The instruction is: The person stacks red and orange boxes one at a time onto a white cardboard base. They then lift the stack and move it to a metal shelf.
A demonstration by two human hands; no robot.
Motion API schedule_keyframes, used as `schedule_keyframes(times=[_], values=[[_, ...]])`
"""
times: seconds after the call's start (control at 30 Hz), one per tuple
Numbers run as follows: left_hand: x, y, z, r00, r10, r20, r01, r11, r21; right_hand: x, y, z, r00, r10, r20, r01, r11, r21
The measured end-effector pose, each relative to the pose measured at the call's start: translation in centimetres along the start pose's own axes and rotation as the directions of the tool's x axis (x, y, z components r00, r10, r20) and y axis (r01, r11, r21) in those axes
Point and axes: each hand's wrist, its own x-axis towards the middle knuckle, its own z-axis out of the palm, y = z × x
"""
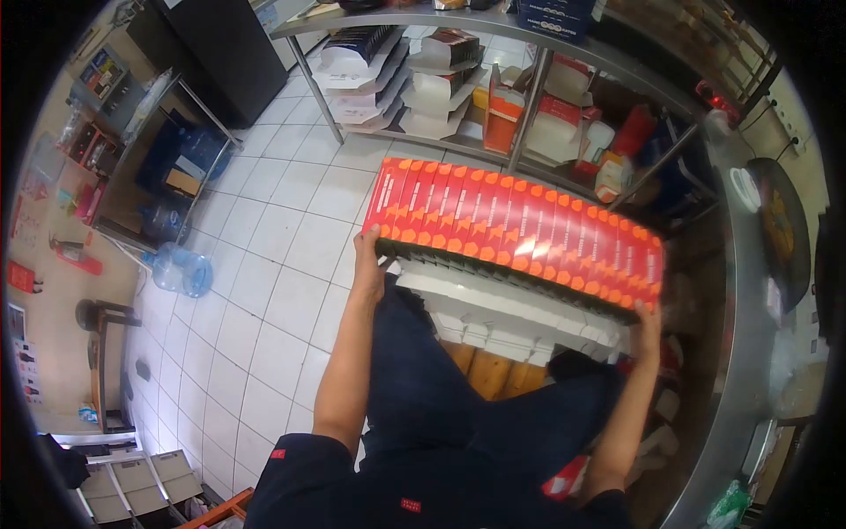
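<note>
A long row of red cardboard boxes [511, 225] with orange patterns is held across my lap, nested tightly one against another. White inner flaps [502, 304] stick out along the near side. My left hand [368, 260] is closed on the left end of the row, fingers against the lower corner. At the opposite end, my right hand [648, 328] grips the right corner. The fingers under and behind the boxes are partly hidden. Between my legs, a wooden slatted surface [498, 375] shows beneath the flaps.
Ahead stands a metal table [423, 22] whose lower shelf carries stacked open cartons [361, 75] and an orange box [502, 115]. A metal counter [731, 353] runs along my right. Large water bottles [181, 269] lie on the tiled floor at left, near a metal stand [207, 110].
</note>
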Motion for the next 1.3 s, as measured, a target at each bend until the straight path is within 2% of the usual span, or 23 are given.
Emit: schedule_keyframes(times=[0.23,0.3,0.4,0.47,0.5,0.57,0.63,0.73,0.77,0.83,0.87,0.9,0.93,0.97,1.0,1.03,1.07,1.1,1.17,1.2,1.23,1.27,1.3], values=[[0.8,-0.2,0.3,0.998,0.011,0.069,-0.014,0.998,0.055,-0.1,1.3,1.2,1.000,0.018,-0.003,-0.018,0.998,0.068],[2.1,-1.0,-1.0,0.995,-0.006,0.100,0.000,0.998,0.062,0.2,2.2,0.8,0.999,0.048,-0.010,-0.048,0.999,-0.003],[2.2,-0.4,-0.6,1.000,-0.002,0.021,0.001,0.999,0.036,0.0,1.9,2.5,0.997,0.074,-0.015,-0.075,0.996,-0.038],[1.7,0.4,-0.2,0.999,-0.023,0.025,0.023,1.000,0.002,-0.1,1.4,4.0,0.999,0.032,-0.032,-0.031,0.999,0.007],[2.7,0.2,-1.3,0.995,-0.052,0.081,0.052,0.999,0.003,0.0,1.7,4.1,1.000,-0.016,0.008,0.016,0.999,0.029],[0.8,1.8,0.7,0.998,-0.040,0.057,0.039,0.999,0.019,0.1,1.7,4.3,0.995,-0.052,0.080,0.048,0.998,0.048],[1.5,1.7,0.0,0.987,-0.027,0.157,0.023,0.999,0.024,0.4,3.1,4.4,0.988,-0.118,0.100,0.107,0.988,0.111],[-0.5,2.7,2.1,0.987,-0.049,0.152,0.047,0.999,0.016,-0.4,1.8,5.3,0.994,-0.088,0.061,0.083,0.994,0.073],[0.1,2.6,1.8,0.981,-0.061,0.182,0.053,0.997,0.052,-1.5,-0.7,5.3,0.997,0.039,0.068,-0.034,0.997,-0.071],[2.6,2.2,-0.6,0.980,-0.022,0.200,0.015,0.999,0.035,-0.1,2.9,5.0,0.999,-0.012,0.036,0.015,0.997,-0.082],[4.3,2.6,-1.8,0.992,-0.065,0.109,0.057,0.995,0.078,-0.6,2.5,4.9,0.977,-0.212,0.018,0.213,0.973,-0.088],[4.1,2.6,-1.5,0.990,-0.072,0.119,0.059,0.992,0.110,-1.3,2.6,4.8,0.916,-0.401,-0.001,0.398,0.912,-0.102],[3.4,2.9,-1.4,0.987,0.152,-0.058,-0.133,0.959,0.250,-1.8,2.4,4.3,0.941,-0.329,0.078,0.320,0.941,0.106],[2.7,3.3,-1.6,0.897,0.396,-0.197,-0.291,0.864,0.411,-3.2,2.3,3.1,0.940,-0.340,-0.043,0.338,0.940,-0.036],[1.5,4.0,0.9,0.817,0.488,-0.308,-0.385,0.858,0.340,-4.5,2.7,1.8,0.935,-0.309,-0.176,0.315,0.949,0.004],[0.0,4.8,2.2,0.744,0.558,-0.366,-0.339,0.788,0.513,-5.1,5.0,-0.1,0.878,-0.345,-0.331,0.394,0.915,0.092],[-1.2,4.8,4.1,0.649,0.736,-0.194,-0.543,0.627,0.559,-7.3,5.0,-2.3,0.843,-0.336,-0.421,0.409,0.908,0.093],[-2.7,4.5,6.2,0.514,0.858,-0.006,-0.710,0.429,0.559,-9.3,6.4,-4.8,0.775,-0.319,-0.546,0.371,0.928,-0.016],[-8.1,4.5,13.5,0.437,0.832,0.343,-0.844,0.247,0.476,-14.3,9.4,-8.8,0.681,-0.072,-0.729,0.213,0.972,0.103],[-10.4,3.8,17.0,0.295,0.818,0.494,-0.916,0.095,0.390,-16.4,12.7,-10.5,0.577,0.020,-0.817,0.134,0.984,0.119],[-11.6,3.1,19.6,0.230,0.746,0.625,-0.956,0.053,0.288,-18.8,14.6,-11.8,0.483,0.179,-0.857,0.008,0.978,0.209],[-13.4,3.3,23.0,0.044,0.559,0.828,-0.992,-0.077,0.104,-21.0,16.2,-13.1,0.415,0.253,-0.874,-0.152,0.966,0.208],[-14.7,2.4,26.2,-0.036,0.458,0.888,-0.997,-0.075,-0.002,-23.4,20.0,-15.1,0.396,0.223,-0.891,-0.289,0.951,0.110]])
